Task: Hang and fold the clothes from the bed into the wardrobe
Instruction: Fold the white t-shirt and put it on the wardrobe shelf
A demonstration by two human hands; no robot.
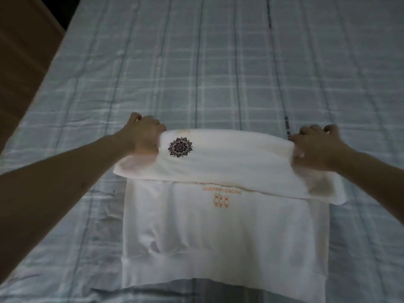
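Nearest the camera, a white sweatshirt (225, 237) lies flat on the bed (218, 73), its ribbed hem toward the person and its body spread smooth over the checked sheet. Orange lettering reading GIVEHAPPYENDING (222, 190) runs across it, with three small orange figures just below the words. The upper edge of that print is partly covered.

Covering it is a folded white garment (229, 162), a long band of cloth stretched crosswise above the sweatshirt, its near edge overlapping the sweatshirt's upper part. A dark round mandala print (180, 147) sits near its left end. Whether this band is a separate piece or the sweatshirt's own top folded over cannot be told.

Both bare forearms reach forward to the ends of this band. The left hand (143, 133) has its fingers curled round the left end, knuckles up, the cloth bunched against the palm. The right hand (314, 147) grips the right end in the same way, its thumb pressed on the near side of the fabric and its fingers wrapped over the far side. The cloth hangs taut between the two grips, sagging slightly toward the near edge.

Beyond the hands, the pale blue-grey plaid sheet stretches away, crossed by darker stripes. At the far left, brown flooring (21, 62) shows beside the bed.
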